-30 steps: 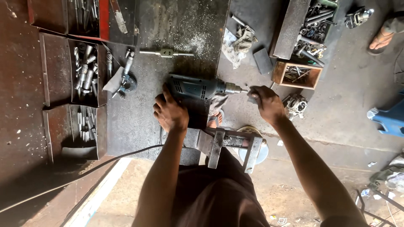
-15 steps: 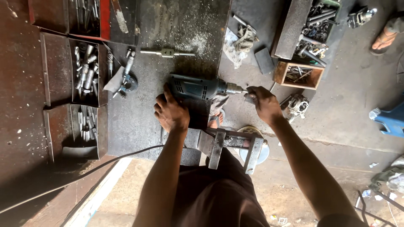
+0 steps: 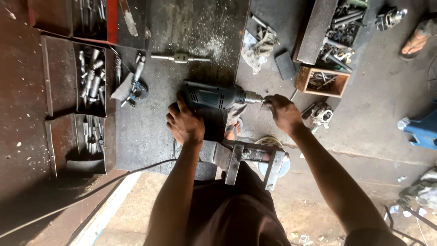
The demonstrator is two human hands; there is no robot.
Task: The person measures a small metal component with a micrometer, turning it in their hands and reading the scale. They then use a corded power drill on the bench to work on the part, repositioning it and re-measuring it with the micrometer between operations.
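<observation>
Your left hand has a clenched grip on the drill lying on the desk, while your right hand pinches at its chuck, apparently fitting a bit, which calls for tightening.

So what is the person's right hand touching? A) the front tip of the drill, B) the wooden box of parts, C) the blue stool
A: the right hand pinches at the metal chuck end of the blue-green drill, while the left hand holds its back end.
</observation>
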